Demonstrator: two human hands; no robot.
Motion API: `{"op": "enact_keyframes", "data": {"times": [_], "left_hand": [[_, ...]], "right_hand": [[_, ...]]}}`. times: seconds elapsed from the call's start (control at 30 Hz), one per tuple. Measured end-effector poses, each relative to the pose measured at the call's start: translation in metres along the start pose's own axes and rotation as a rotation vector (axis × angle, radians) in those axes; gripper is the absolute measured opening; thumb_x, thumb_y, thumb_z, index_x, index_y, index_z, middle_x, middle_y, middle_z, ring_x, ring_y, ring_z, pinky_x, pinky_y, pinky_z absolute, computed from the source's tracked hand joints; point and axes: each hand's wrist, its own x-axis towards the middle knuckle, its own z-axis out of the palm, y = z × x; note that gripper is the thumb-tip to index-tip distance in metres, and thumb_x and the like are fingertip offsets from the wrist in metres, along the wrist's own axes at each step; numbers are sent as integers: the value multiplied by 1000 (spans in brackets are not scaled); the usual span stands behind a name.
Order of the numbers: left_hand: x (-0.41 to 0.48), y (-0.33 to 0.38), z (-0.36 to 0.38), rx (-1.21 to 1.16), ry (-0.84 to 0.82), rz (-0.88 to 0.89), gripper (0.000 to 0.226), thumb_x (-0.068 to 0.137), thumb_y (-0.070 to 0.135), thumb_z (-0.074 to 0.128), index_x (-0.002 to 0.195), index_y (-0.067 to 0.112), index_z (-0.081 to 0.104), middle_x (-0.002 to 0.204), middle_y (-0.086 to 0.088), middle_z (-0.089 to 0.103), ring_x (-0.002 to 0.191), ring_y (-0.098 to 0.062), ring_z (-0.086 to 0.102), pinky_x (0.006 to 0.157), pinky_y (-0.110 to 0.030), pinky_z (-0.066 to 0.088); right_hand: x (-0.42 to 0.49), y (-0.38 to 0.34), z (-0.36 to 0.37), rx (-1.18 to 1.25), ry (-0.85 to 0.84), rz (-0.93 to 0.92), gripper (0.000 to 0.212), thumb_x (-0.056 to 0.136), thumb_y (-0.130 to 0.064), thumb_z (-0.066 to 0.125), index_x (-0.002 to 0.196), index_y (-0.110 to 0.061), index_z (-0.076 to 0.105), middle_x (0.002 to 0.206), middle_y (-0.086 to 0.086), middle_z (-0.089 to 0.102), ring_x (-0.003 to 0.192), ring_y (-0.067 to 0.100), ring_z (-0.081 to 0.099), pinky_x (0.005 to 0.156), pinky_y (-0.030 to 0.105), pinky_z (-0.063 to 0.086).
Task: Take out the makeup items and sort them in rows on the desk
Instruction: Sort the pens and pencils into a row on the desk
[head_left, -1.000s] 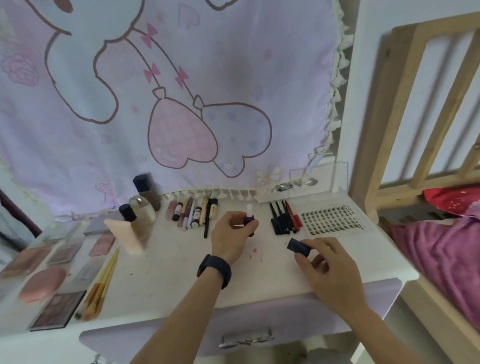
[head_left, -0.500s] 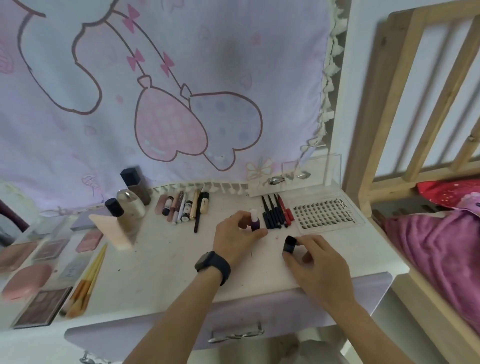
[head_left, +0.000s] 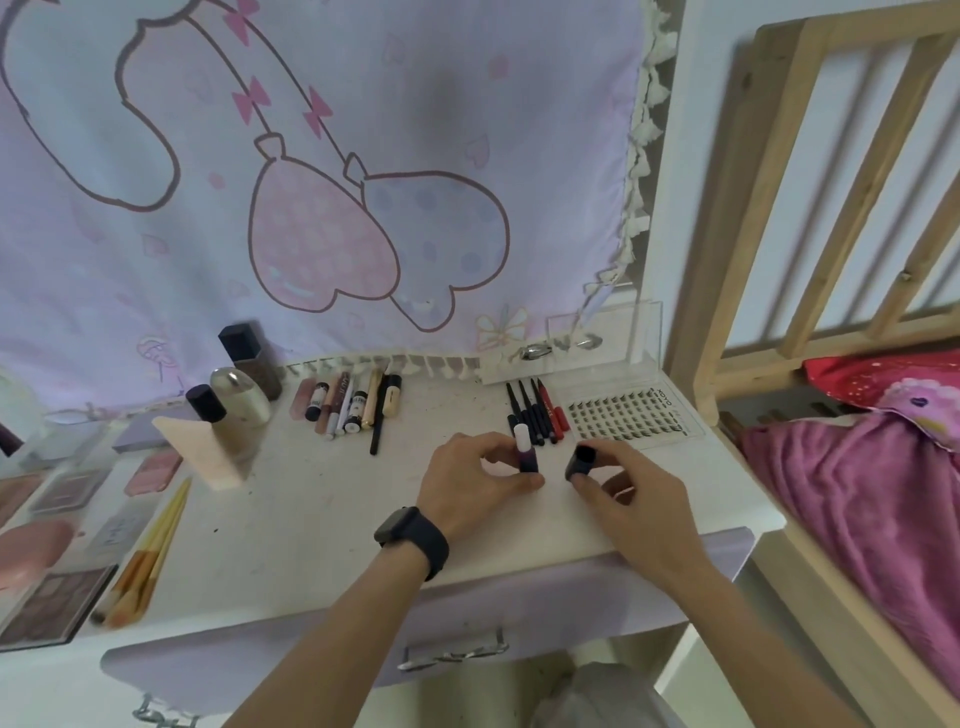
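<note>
My left hand pinches a small uncapped tube with a white tip and dark purple body, held upright on the white desk. My right hand grips its dark cap just to the right, open end up. Behind the tube lies a row of black and red pencils, and a lash tray sits right of them. Further left is a row of slim tubes and sticks.
Bottles and a beige sponge wedge stand at the back left. Palettes, compacts and brushes lie along the left. A clear box stands against the curtain. A wooden bed frame borders the right; a drawer handle is below.
Both hands have come closer together in front of the pencils. The tube now stands upright on the desk, and the cap has turned open end up beside it.
</note>
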Motion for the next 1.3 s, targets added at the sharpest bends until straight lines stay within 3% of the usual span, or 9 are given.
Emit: {"op": "enact_keyframes", "data": {"times": [0.1,0.23,0.33,0.43,0.53,0.7,1.07,1.17,1.3], "left_hand": [[-1,15,14,21,-3,22,21,74,48,82,90,41,70,85,30,64,95,4,51,76,-14,37],[0,32,38,23,-7,25,24,77,51,78,96,38,70,92,26,68,95,-2,53,77,-23,41],[1,44,53,4,11,10,27,79,48,77,100,38,65,93,23,68,96,-5,53,81,-29,45],[2,49,62,29,45,-33,27,78,49,76,96,40,59,94,24,68,99,-8,53,88,-37,47],[4,47,65,76,64,-60,25,78,54,74,93,41,59,93,24,65,100,-10,55,89,-40,48],[4,48,69,111,96,-60,27,77,58,72,94,39,63,86,23,61,97,-10,54,88,-39,48],[3,47,71,113,105,-62,31,79,57,71,101,35,66,94,17,67,98,-14,52,87,-38,47],[3,48,69,115,76,-71,35,79,57,72,106,36,65,95,18,66,99,-14,52,87,-36,47],[-6,42,55,87,53,-38,39,82,52,73,116,36,62,98,20,61,98,-7,53,85,-26,46]], "right_hand": [[7,9,-26,-61,5,12,27,90,-23,72,107,-41,61,99,-35,63,80,-2,59,70,9,44],[15,26,-53,-160,-17,50,27,89,-27,71,107,-42,57,100,-34,65,79,-2,60,74,23,49],[18,30,-58,-191,-41,62,25,88,-26,71,102,-44,60,99,-38,63,80,-3,59,71,14,45],[20,31,-54,-208,-32,42,24,87,-31,71,105,-45,64,103,-30,64,79,-2,59,71,23,48],[22,33,-47,-265,-17,47,25,89,-38,68,110,-50,61,100,-26,64,77,-2,57,66,24,45],[18,38,-39,-382,37,58,27,92,-48,62,119,-41,64,102,-21,63,84,2,54,69,27,41],[16,35,-34,-457,70,82,30,93,-52,59,121,-43,64,110,-20,65,101,5,55,72,25,38],[16,35,-36,-431,63,73,33,92,-52,60,124,-42,63,111,-22,65,98,3,56,72,23,39],[2,36,-37,-295,96,20,29,89,-41,69,116,-36,63,98,-24,61,87,-2,54,72,11,35]]}}
